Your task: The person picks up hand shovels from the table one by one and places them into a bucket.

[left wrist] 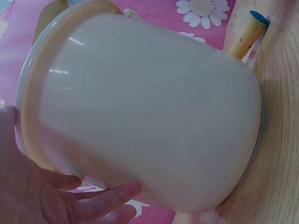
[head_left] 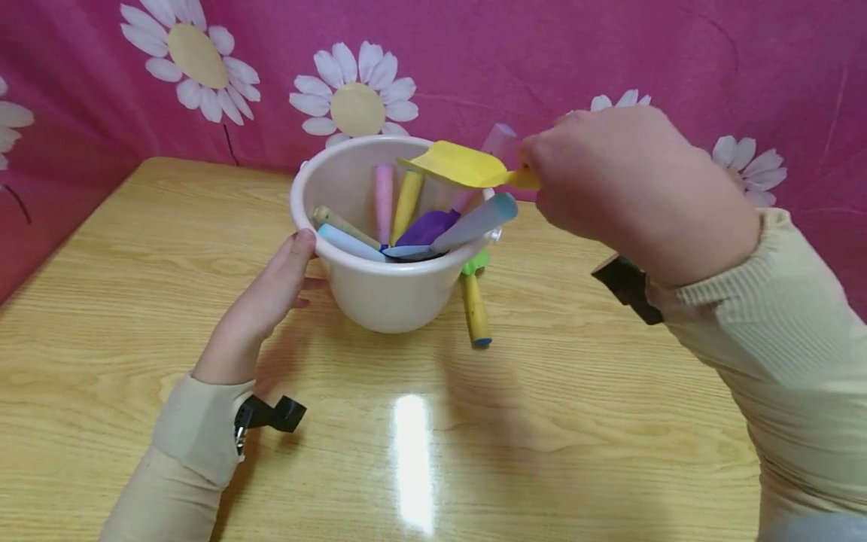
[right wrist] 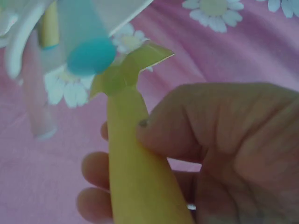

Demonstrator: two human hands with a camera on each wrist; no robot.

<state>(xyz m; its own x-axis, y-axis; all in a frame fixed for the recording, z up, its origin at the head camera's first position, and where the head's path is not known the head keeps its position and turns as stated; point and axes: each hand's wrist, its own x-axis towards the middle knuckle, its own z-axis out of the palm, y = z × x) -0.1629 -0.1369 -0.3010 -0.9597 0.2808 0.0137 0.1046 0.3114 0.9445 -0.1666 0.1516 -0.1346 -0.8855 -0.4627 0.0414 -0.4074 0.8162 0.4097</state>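
My right hand (head_left: 623, 181) grips the yellow handle of a small shovel (head_left: 463, 164), thumb along one side and fingers round the other. Its yellow scoop is over the right part of a white bucket's (head_left: 389, 301) mouth. My left hand (head_left: 260, 305) touches the bucket's left side, thumb at the rim and the other fingers fairly straight along the wall (left wrist: 140, 107). Inside the bucket stand several hand tools: a pink handle (head_left: 384, 199), a yellow handle (head_left: 406, 202), a purple scoop (head_left: 428, 228) and a light-blue handle (head_left: 479, 220) leaning over the rim.
A tool with a green head and a yellow handle (head_left: 476, 309) lies on the wooden table (head_left: 582, 421) beside the bucket's right side. Behind the table hangs a pink cloth (head_left: 488, 60) with white daisies. Black camera mounts stick out from both wrists.
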